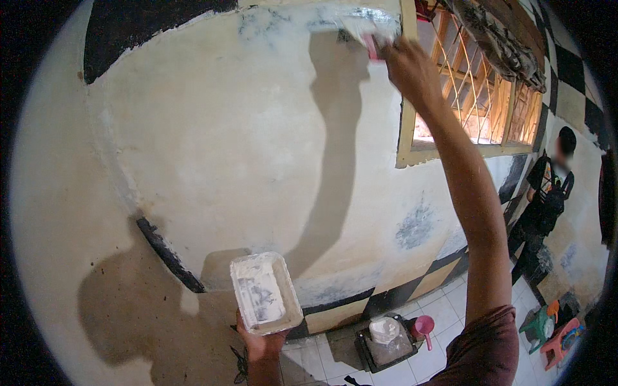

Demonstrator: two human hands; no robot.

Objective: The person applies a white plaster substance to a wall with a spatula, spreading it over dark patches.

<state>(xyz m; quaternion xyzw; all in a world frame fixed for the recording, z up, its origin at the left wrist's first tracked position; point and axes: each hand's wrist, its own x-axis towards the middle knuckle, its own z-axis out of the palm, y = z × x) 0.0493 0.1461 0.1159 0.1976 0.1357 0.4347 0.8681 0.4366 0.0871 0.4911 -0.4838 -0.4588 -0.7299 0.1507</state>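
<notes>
My right hand (407,63) reaches up to the top of the wall (244,148), beside the window frame. Its fingers are closed on a pink flat tool (373,48), whose pale blade or bristles are too blurred to tell apart. The tool's far end lies against a wet white smear (376,16) at the upper edge of the wall. Low in front of me, my left hand (262,344) grips a rectangular white tub (297,312) from underneath. White paste coats the tub's inside, with a greyish bare patch in the middle.
A yellow window frame (407,132) with a wire grille is at upper right. On the tiled floor stand a dark tray (393,350) with a white bag (384,330) and a pink dipper (423,326). Farther right are a person (547,193) and small stools (559,347).
</notes>
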